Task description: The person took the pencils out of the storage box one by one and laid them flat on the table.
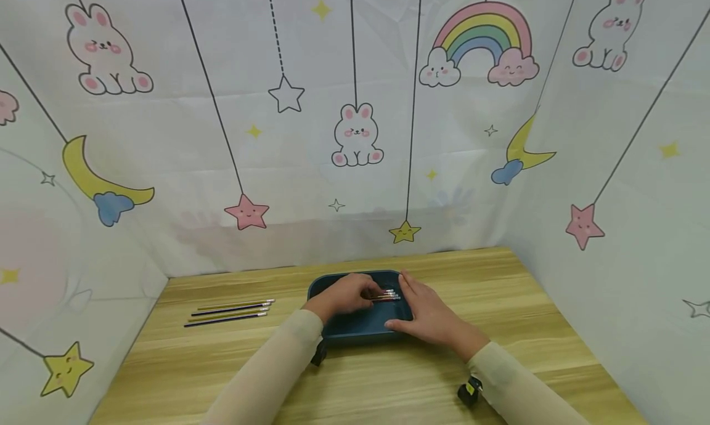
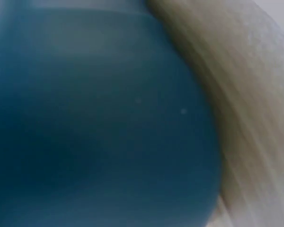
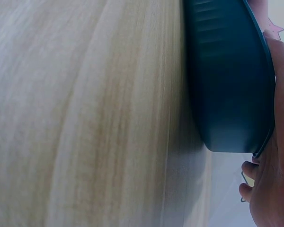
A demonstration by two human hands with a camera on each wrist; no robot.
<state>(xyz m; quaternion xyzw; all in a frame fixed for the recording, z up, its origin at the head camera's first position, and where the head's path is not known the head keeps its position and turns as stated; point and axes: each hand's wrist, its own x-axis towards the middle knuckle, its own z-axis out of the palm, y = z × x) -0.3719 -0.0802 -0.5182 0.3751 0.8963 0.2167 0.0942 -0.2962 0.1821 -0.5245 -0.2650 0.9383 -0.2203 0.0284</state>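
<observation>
A dark blue tray rests on the wooden table, its wall filling most of the left wrist view. My left hand reaches inside it with curled fingers and holds several pencils. Their white eraser ends point right, while the rest of them is hidden under the hand. On the tray's right side, my right hand grips the rim, thumb toward the near edge and fingers toward the far corner. The right wrist view shows that hand along the rim of the tray.
Left of the tray, several yellow and dark pencils lie side by side on the table, erasers to the right. White cloth walls printed with rabbits, stars and moons enclose the table at the back and sides.
</observation>
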